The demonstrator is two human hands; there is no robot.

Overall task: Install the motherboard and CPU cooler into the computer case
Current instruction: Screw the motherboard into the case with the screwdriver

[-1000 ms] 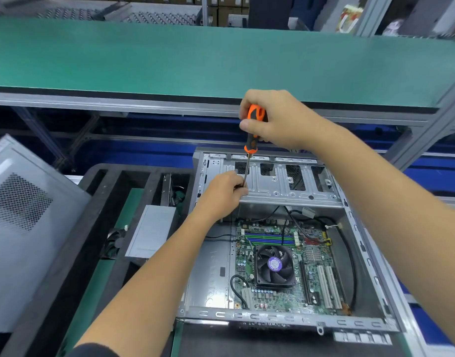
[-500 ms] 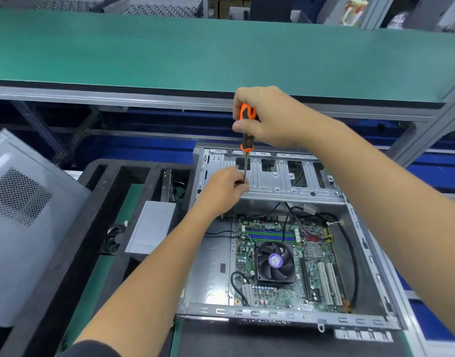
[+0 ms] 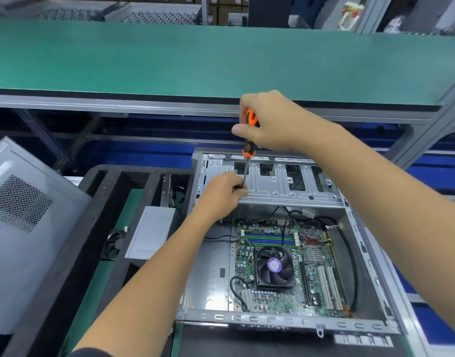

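I have my right hand (image 3: 275,122) wrapped round the orange handle of the screwdriver (image 3: 248,140), shaft pointing down. My left hand (image 3: 222,193) pinches the lower shaft near the tip, at the drive cage (image 3: 285,184), at twelve o'clock in the computer case (image 3: 370,253). The tip itself is hidden behind my fingers, so I cannot tell what it sits on. The motherboard (image 3: 285,266) lies flat on the case floor at about five o'clock from my left hand, with the CPU cooler (image 3: 274,266) seated on it. To do this well, I judge I should keep the shaft upright, press lightly, and turn slowly so the tip does not slip towards the board.
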